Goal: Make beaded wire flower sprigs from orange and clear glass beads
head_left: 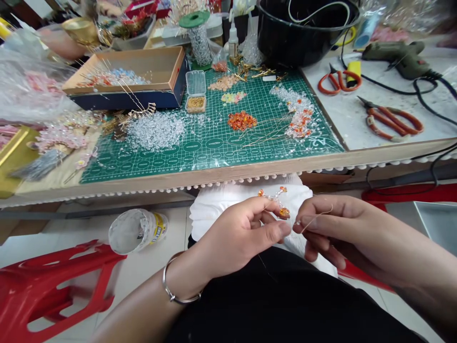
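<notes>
My left hand (252, 226), with a silver bangle on its wrist, pinches a beaded wire sprig (276, 195) with orange and clear beads. An orange bead cluster shows at the fingertips. Close on its right, my right hand (328, 221) is closed on a thin gold wire (316, 219) that loops above the thumb. A small clear bead (298, 223) shows by the right fingertips. Both hands are over my lap, in front of the table edge. On the green cutting mat (210, 147) lie orange beads (243, 121), clear beads (157, 129) and several loose wires.
Red-handled pliers (392, 119), red-handled cutters (339, 81) and a glue gun (396, 57) lie at the right. A bead-filled box (128, 71) and black basin (307, 33) stand farther back. Below are a white bucket (135, 231) and a red stool (60, 286).
</notes>
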A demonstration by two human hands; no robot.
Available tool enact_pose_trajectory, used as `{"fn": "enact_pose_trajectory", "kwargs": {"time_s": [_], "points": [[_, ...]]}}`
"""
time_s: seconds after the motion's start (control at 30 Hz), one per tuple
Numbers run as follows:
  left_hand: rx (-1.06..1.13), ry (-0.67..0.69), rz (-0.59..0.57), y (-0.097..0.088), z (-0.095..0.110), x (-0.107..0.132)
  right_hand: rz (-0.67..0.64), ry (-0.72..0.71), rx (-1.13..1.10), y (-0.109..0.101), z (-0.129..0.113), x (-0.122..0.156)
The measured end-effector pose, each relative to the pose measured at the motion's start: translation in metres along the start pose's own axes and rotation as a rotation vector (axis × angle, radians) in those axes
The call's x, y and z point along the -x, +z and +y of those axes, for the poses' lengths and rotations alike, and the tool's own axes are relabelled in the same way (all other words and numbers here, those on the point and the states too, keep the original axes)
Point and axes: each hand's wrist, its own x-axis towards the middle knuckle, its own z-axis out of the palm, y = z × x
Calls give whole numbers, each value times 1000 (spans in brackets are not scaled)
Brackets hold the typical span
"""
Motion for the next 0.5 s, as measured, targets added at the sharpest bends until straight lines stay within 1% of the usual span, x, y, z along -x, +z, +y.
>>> {"fn": "enact_pose_trajectory", "kwargs": {"time_s": [0.07,0.13,0.27,0.37,0.43,0.5], "points": [[-84,38,44,2,2,1,-3,-15,1,1,-1,0],[-225,123,110,5,4,2,-5,-21,-2,1,-1,0],[-562,386,218,7,5,4,4,-8,-6,0,0,0],[-754,594,240,6,2,4,-8,5,-12,1,-2,3],[-818,649,243,6,1,3,-21,12,-20,1,-3,4],[-829,610,250,7,1,2,-36,20,-32,1,-3,5]]}}
